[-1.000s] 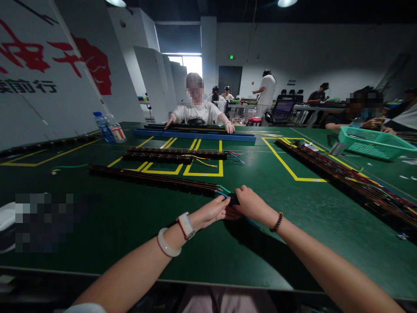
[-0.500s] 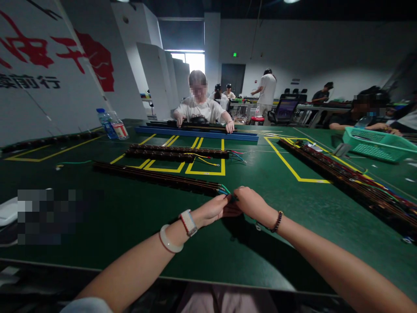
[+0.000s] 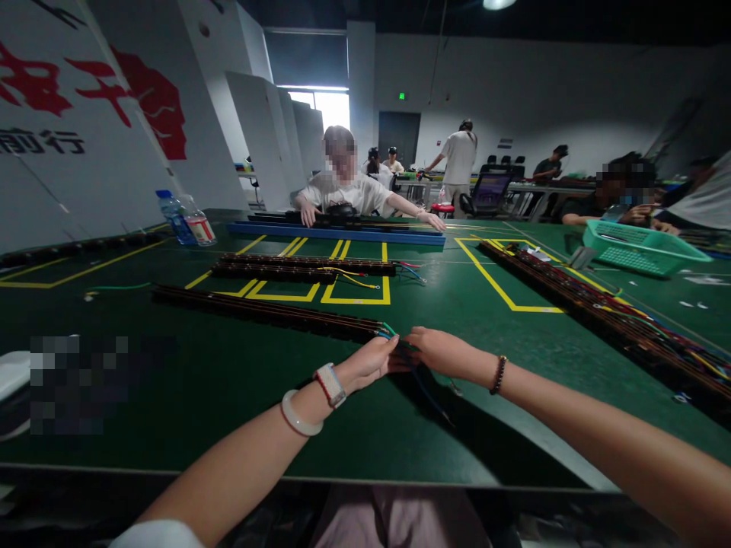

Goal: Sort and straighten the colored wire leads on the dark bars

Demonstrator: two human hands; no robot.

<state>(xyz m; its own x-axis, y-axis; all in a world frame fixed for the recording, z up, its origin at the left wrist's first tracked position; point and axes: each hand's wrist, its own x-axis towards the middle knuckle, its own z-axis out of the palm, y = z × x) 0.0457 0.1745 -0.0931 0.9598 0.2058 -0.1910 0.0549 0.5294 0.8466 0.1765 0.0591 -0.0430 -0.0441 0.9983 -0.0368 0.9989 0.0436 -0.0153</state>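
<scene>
A long black strip with copper-coloured bars (image 3: 268, 310) lies on the green table, and green and blue wires (image 3: 389, 329) come out of its right end. My left hand (image 3: 371, 361) is closed around these wires just beyond the strip's end. Close against it, my right hand (image 3: 448, 354) has its fingers pinched on the same wires; the fingertips are partly hidden. From beneath the hands a dark blue wire (image 3: 428, 394) trails down to the right over the table, and a small metal lug (image 3: 455, 387) shows below my right wrist.
Shorter wired strips (image 3: 297, 268) lie beyond, on yellow tape outlines. A wired strip bundle (image 3: 588, 320) runs along the right, near a green basket (image 3: 640, 247). Bottles (image 3: 197, 224) stand at the left. Across the table, a co-worker (image 3: 343, 186) handles a blue channel (image 3: 336, 234).
My right hand has turned and its fingers have straightened somewhat. The dark blue wire now shows below my hands. The co-worker opposite has stretched one arm out to my right.
</scene>
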